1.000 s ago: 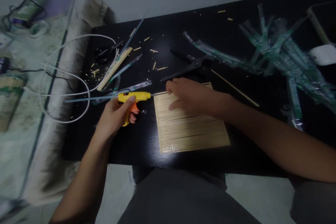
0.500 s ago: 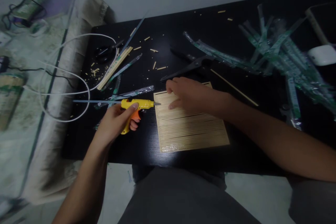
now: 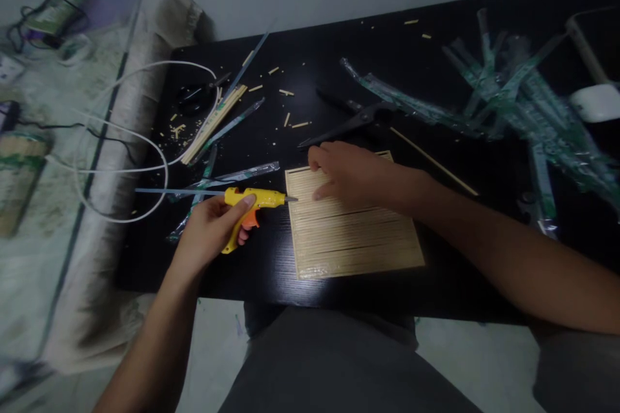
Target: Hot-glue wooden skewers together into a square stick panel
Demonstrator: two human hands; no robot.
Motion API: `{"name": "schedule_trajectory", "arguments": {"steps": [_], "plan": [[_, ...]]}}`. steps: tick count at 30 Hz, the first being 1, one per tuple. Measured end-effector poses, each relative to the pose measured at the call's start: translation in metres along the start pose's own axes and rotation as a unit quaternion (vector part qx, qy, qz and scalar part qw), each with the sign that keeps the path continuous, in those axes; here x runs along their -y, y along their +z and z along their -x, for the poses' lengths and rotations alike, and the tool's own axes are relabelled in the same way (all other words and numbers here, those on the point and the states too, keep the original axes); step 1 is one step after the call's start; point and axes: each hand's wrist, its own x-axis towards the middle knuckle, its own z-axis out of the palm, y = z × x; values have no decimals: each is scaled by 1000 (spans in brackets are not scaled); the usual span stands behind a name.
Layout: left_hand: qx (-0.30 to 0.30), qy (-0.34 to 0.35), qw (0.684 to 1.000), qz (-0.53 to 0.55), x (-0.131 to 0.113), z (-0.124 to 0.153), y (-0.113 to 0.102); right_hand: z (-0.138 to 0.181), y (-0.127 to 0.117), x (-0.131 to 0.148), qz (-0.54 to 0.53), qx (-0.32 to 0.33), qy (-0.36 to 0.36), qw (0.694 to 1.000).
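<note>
A flat mat of glued wooden sticks [image 3: 353, 239] lies on the black table [image 3: 271, 264] in front of me. My left hand [image 3: 210, 229] grips a yellow glue gun [image 3: 254, 201] with an orange trigger. Its nozzle touches the mat's left edge, and a glue stick pokes out of its back to the left. My right hand [image 3: 351, 174] rests flat on the mat's far left corner with its fingers spread, pressing the sticks down.
Black scissors [image 3: 353, 121] lie just beyond the mat. Loose sticks [image 3: 213, 122] and small offcuts sit at the far left, with a white cable [image 3: 145, 142] looping off the table's left edge. Several green-printed plastic wrappers [image 3: 508, 97] cover the right side. A single stick [image 3: 433, 161] lies right of my hand.
My left hand has drawn the glue gun toward me along the mat's left edge, from the far corner to about a third of the way down. My right hand has stayed put.
</note>
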Motion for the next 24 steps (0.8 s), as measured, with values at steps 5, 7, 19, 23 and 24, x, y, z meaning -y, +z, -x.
{"name": "schedule_trajectory", "arguments": {"steps": [5, 7, 19, 23, 24], "plan": [[-30, 36, 999, 9, -5, -14, 6, 1, -2, 3, -1, 4, 6, 1000], [-39, 45, 998, 8, -6, -17, 7, 1, -1, 2, 2, 3, 7, 1000], [-31, -3, 999, -8, -3, -3, 4, 0, 3, -2, 1, -11, -5, 1000], [-6, -16, 1000, -9, 4, 3, 0, 0, 1, -1, -4, -1, 5, 1000], [0, -19, 1000, -11, 5, 5, -1, 0, 0, -1, -4, 0, 6, 1000]]}}
